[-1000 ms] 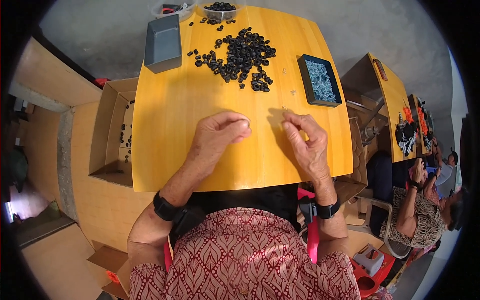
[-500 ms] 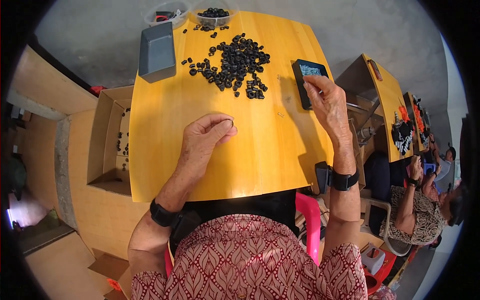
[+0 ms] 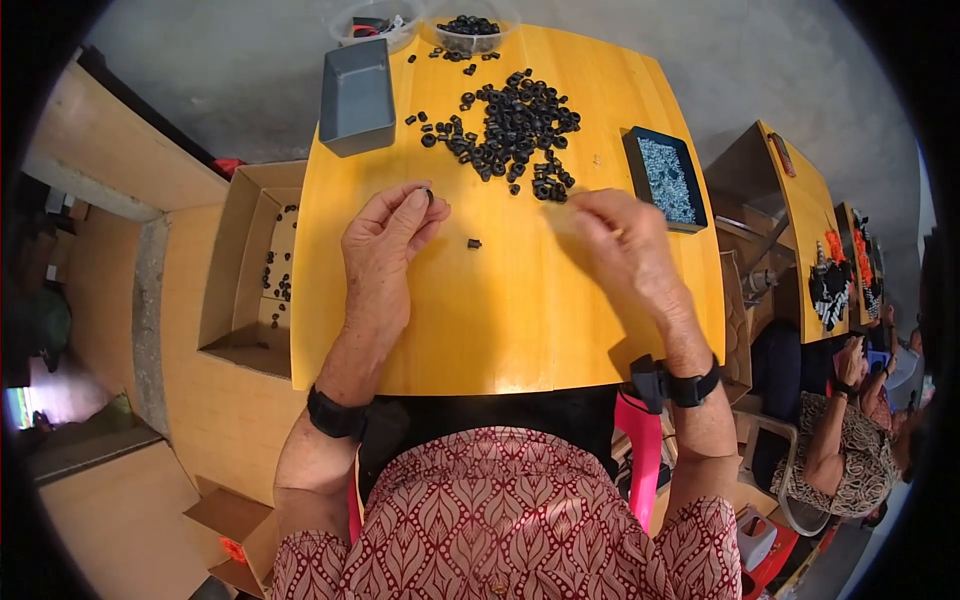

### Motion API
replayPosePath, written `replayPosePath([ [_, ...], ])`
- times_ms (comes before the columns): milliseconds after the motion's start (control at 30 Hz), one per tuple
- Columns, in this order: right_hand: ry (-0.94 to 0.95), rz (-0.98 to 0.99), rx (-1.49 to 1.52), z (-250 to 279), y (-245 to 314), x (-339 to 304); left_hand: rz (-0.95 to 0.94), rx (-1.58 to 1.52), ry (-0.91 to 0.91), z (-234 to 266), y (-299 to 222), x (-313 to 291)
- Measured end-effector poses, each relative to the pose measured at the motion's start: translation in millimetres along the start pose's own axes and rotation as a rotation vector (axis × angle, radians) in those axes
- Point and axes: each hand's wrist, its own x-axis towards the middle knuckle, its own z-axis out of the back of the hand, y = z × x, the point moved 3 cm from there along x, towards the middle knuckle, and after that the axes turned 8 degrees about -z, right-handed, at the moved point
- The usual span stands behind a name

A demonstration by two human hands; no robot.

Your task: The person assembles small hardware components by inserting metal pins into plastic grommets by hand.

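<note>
My left hand (image 3: 385, 235) is closed in a pinch over the left part of the table. Between its thumb and fingers shows the edge of a small round black part (image 3: 430, 196). My right hand (image 3: 635, 245) hovers between the black pile and the dark tray, its fingertips smeared by motion; whether they hold anything is not visible. A loose pile of small black ring-shaped and cylindrical parts (image 3: 520, 125) spreads over the far middle of the table. One single black cylindrical part (image 3: 474, 243) lies apart, between my hands. The dark tray (image 3: 636, 172) at right contains many tiny silvery pieces.
A grey rectangular bin (image 3: 358, 105) stands at the far left of the yellow table (image 3: 480, 340). Clear tubs (image 3: 470, 42) sit behind it. Left of the table is a cardboard box (image 3: 240, 260) with scattered black parts. Other people (image 3: 840, 450) sit at tables on the right.
My right hand has left the dark tray and moved left, toward the table's middle. A single black part now lies between my hands. The whole view has shifted slightly.
</note>
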Motion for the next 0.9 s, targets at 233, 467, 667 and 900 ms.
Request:
replayPosePath([
  [233, 0.202, 0.365, -0.305, -80, 38, 2, -0.021, -0.025, 0.024, -7, -3, -4],
  [467, 0.209, 0.343, -0.330, -81, 36, 4, 0.024, -0.065, 0.108, -15, -4, -13],
  [667, 0.118, -0.181, 0.361, -29, 17, -11, 0.045, -0.066, 0.301, -30, 2, -31],
  [900, 0.139, -0.132, 0.547, 6, 29, -32, 0.177, -0.085, 0.452, -52, 3, -55],
])
